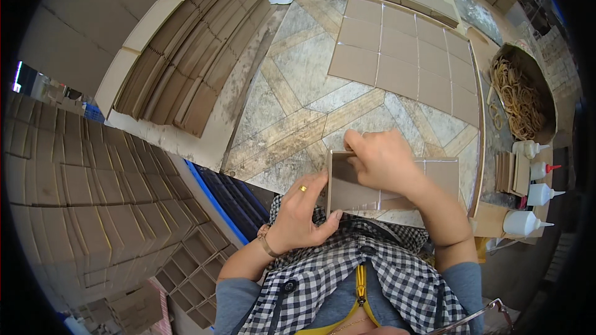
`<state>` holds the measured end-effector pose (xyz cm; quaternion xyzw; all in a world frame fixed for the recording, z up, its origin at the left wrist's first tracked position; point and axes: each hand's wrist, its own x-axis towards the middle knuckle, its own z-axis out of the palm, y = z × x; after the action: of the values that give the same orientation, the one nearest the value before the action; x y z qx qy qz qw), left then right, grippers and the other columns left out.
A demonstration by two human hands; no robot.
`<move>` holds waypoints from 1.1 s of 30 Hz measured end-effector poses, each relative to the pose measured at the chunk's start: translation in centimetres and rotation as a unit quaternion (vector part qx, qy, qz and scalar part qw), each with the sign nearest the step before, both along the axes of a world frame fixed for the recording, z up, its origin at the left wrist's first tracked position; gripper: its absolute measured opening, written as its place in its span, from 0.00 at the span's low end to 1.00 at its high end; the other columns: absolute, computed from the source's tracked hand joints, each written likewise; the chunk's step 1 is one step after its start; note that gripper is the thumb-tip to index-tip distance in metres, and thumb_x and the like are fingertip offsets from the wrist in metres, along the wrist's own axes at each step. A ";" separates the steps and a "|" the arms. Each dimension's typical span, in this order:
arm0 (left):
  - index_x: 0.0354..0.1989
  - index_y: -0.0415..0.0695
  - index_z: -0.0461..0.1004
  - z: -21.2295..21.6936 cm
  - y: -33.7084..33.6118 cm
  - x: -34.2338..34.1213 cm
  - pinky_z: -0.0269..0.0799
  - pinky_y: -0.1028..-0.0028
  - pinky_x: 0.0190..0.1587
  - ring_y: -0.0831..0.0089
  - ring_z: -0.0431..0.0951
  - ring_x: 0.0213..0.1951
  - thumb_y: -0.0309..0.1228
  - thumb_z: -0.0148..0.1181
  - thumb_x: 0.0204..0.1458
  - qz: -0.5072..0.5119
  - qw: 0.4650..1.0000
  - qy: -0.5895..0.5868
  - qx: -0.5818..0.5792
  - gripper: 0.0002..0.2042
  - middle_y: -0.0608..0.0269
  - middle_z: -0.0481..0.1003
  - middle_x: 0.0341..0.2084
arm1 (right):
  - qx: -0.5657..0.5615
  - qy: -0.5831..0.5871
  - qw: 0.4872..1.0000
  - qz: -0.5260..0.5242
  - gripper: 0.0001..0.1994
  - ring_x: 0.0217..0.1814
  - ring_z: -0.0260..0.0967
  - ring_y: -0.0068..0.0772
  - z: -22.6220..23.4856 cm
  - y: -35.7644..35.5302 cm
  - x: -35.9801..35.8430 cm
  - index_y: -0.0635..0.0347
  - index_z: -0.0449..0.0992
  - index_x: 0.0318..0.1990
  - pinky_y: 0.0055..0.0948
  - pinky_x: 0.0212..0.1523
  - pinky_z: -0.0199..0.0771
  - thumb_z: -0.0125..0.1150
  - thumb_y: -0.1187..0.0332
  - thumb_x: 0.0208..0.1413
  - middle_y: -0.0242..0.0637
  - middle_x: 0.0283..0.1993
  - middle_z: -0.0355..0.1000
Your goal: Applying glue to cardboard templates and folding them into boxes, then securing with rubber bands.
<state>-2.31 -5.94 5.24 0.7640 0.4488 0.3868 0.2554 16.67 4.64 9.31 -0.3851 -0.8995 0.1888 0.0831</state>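
Both hands, left (300, 214) and right (380, 161), grip the cardboard piece (349, 183) between them.

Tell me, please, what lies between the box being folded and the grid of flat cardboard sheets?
In the head view, only bare patterned tabletop separates the box from the sheets.

White glue bottles (528, 201) at table's right edge.

Left hand (299, 214) palm-in, thumb and fingers spread in a pinching grip, ring and wristband visible, right hand (383, 161) flat, fingers pressing down, forearms bent inward from below
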 end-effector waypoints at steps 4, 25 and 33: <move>0.62 0.29 0.53 2.4 1.4 1.0 0.65 0.58 0.50 0.49 0.69 0.43 0.29 0.59 0.38 -0.021 0.994 0.110 -0.017 0.38 0.41 0.67 0.40 | -0.088 0.391 0.916 -0.025 0.13 0.41 0.71 0.40 -1.4 0.1 1.7 0.64 0.68 0.40 0.36 0.44 0.69 0.58 0.69 0.47 0.45 0.36 0.71; 0.65 0.30 0.47 4.6 5.0 2.8 0.50 0.47 0.62 0.43 0.64 0.51 0.29 0.57 0.33 -0.197 0.932 0.304 0.017 0.44 0.36 0.64 0.47 | 0.006 0.605 0.555 -0.570 0.12 0.34 0.71 0.23 -10.0 -22.1 14.6 0.67 0.70 0.44 0.23 0.36 0.71 0.57 0.68 0.57 0.34 0.35 0.73; 0.64 0.29 0.47 3.6 4.5 6.8 0.56 0.49 0.58 0.45 0.65 0.49 0.29 0.57 0.34 -0.142 0.950 0.275 0.040 0.44 0.36 0.65 0.44 | 0.083 0.381 0.843 -0.370 0.15 0.37 0.72 0.30 0.1 -14.7 12.1 0.70 0.70 0.46 0.27 0.38 0.71 0.58 0.74 0.49 0.40 0.39 0.73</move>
<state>4.47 -1.42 8.88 0.9063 0.3726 0.1390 0.1432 28.80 -10.04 9.46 -0.5790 -0.6002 0.2008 0.5140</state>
